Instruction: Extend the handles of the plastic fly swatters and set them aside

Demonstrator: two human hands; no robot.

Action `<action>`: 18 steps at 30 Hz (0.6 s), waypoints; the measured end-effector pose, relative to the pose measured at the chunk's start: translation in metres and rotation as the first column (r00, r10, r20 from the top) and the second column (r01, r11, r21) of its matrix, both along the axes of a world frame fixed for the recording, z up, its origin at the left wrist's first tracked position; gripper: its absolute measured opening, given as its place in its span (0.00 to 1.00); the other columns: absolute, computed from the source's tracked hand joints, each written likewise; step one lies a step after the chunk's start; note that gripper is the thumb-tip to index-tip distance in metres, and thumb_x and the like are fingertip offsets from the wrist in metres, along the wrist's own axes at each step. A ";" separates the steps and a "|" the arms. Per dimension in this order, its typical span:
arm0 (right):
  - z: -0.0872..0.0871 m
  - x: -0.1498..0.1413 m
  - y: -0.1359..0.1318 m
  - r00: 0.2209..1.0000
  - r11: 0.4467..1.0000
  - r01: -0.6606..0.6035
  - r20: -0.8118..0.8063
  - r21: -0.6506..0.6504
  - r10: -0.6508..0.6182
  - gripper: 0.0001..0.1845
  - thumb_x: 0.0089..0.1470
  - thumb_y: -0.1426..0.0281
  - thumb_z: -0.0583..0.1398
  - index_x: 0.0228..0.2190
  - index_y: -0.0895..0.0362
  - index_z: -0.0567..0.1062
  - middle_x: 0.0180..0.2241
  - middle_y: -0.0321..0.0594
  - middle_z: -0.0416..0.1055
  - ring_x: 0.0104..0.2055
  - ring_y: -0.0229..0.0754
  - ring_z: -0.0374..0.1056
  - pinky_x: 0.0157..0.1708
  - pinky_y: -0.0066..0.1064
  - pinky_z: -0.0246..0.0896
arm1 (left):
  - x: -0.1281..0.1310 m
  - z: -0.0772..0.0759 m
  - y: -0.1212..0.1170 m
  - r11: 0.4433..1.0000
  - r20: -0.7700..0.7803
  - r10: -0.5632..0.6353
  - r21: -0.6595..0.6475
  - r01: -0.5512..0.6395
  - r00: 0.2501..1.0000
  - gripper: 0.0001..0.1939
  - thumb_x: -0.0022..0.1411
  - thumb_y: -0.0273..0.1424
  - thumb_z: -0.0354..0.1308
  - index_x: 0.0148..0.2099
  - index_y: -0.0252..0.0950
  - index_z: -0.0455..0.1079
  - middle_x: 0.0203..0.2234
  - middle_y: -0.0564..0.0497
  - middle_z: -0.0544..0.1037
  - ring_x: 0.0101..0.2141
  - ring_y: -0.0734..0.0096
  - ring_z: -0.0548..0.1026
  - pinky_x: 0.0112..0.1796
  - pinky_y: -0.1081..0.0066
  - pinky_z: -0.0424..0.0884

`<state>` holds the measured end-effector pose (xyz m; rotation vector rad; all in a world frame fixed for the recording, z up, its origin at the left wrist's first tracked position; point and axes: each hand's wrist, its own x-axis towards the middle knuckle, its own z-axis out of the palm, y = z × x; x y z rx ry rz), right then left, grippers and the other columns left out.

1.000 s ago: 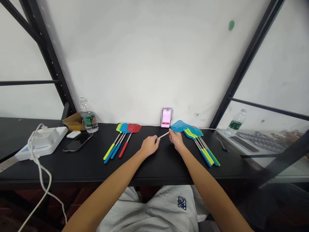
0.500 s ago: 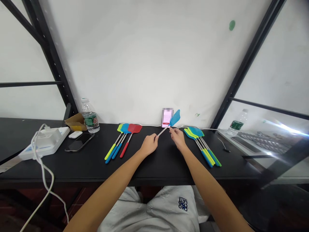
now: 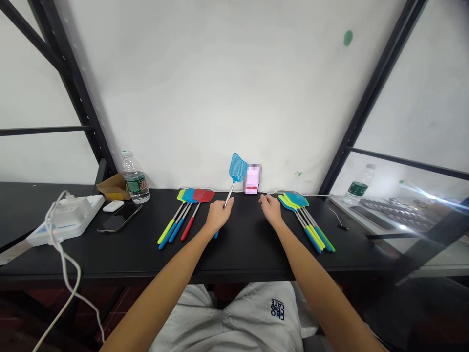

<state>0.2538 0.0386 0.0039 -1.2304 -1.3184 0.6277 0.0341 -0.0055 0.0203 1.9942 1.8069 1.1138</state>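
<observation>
A blue fly swatter [image 3: 238,168] is gripped in my left hand [image 3: 218,215], its head raised in front of the wall and its blue handle end showing below the hand. My right hand [image 3: 271,209] is held over the table with its fingers curled in; whether anything is in them is hidden. To the left lies a fanned group of fly swatters, with a red fly swatter [image 3: 203,196] nearest my left hand and blue and yellow-green ones beyond it. Right of my right hand lies another overlapping group of fly swatters [image 3: 299,210] with blue, yellow-green and green handles.
A phone with a lit, partly blurred screen [image 3: 252,180] leans on the wall. On the left of the black table [image 3: 242,254] are a water bottle [image 3: 135,180], a cardboard box [image 3: 113,187], a dark phone [image 3: 120,218], a white case [image 3: 113,206] and a power strip [image 3: 69,220] with cables.
My left hand has moved left with the blue swatter, whose head swung from leaning right to nearly upright. The right hand is now apart from the swatter and hardly moved.
</observation>
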 end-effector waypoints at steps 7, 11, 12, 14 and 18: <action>-0.002 0.035 0.010 0.772 0.895 0.445 0.523 -0.038 -0.362 0.09 0.54 0.68 0.55 0.28 0.57 0.74 0.28 0.46 0.71 0.36 0.48 0.68 0.38 0.35 0.59 | -0.019 0.001 0.005 0.965 -0.314 0.193 -0.109 -0.237 0.930 0.22 0.66 0.44 0.44 0.36 0.34 0.74 0.35 0.38 0.79 0.40 0.56 0.77 0.38 0.67 0.69; 0.004 0.059 0.010 0.616 0.765 0.639 0.652 -0.086 -0.442 0.17 0.53 0.66 0.55 0.41 0.63 0.74 0.44 0.59 0.70 0.48 0.59 0.66 0.46 0.44 0.59 | -0.031 0.003 0.005 0.937 -0.412 0.229 -0.154 -0.315 0.882 0.17 0.63 0.39 0.48 0.43 0.34 0.74 0.41 0.36 0.78 0.45 0.50 0.76 0.42 0.62 0.70; 0.005 0.063 0.010 0.591 0.735 0.673 0.657 -0.081 -0.469 0.19 0.53 0.65 0.56 0.43 0.64 0.73 0.46 0.61 0.68 0.50 0.61 0.64 0.47 0.46 0.58 | -0.033 0.003 0.005 0.928 -0.424 0.235 -0.169 -0.332 0.875 0.17 0.62 0.38 0.49 0.43 0.33 0.74 0.42 0.35 0.78 0.45 0.49 0.76 0.42 0.61 0.70; 0.006 0.070 0.010 0.553 0.686 0.724 0.660 -0.079 -0.508 0.22 0.53 0.64 0.57 0.47 0.64 0.71 0.49 0.63 0.66 0.53 0.62 0.62 0.49 0.47 0.56 | -0.038 0.004 0.006 0.911 -0.432 0.251 -0.198 -0.362 0.866 0.17 0.61 0.36 0.50 0.44 0.32 0.74 0.43 0.33 0.77 0.46 0.48 0.76 0.42 0.60 0.71; 0.001 0.080 0.015 0.536 0.623 0.769 0.671 -0.139 -0.512 0.26 0.53 0.63 0.58 0.50 0.65 0.68 0.51 0.66 0.64 0.55 0.63 0.60 0.51 0.49 0.53 | -0.043 0.005 0.006 0.897 -0.424 0.273 -0.210 -0.388 0.863 0.17 0.58 0.35 0.53 0.45 0.32 0.74 0.44 0.32 0.76 0.47 0.48 0.75 0.43 0.60 0.70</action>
